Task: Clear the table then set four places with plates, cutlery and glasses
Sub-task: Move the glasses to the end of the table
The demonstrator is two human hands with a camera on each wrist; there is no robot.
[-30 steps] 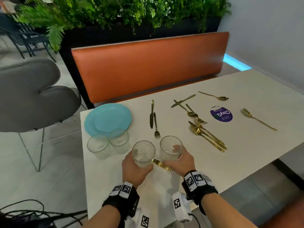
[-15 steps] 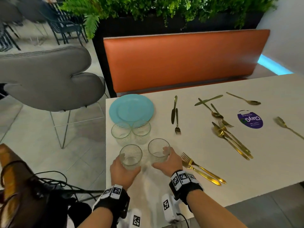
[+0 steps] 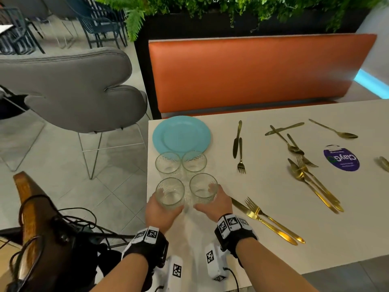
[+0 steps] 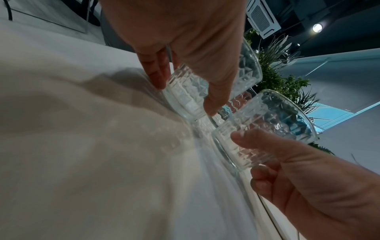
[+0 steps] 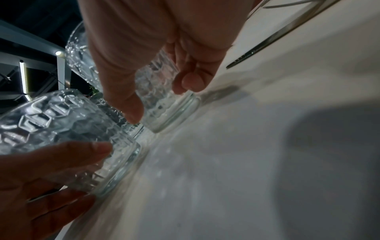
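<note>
White tabletop [image 3: 263,239] up front, orange bench [image 3: 252,72] behind, and both hands are busy. Left hand [image 3: 162,213] is wrapped round the near-left glass [image 3: 170,193]; right hand [image 3: 212,204] curls round the near-right glass [image 3: 203,189], each at the table's near-left corner, just in front of two more glasses [image 3: 181,164]. Whether the bases are touching down, hard to say. Beyond those sits one blue plate [image 3: 181,134]. Off to the right, gold cutlery [image 3: 305,167] lies scattered, with a knife and fork [image 3: 269,222] nearer the hand. My read: the clearing is underway, glasses grouped, cutlery not gathered, and no place set yet.
</note>
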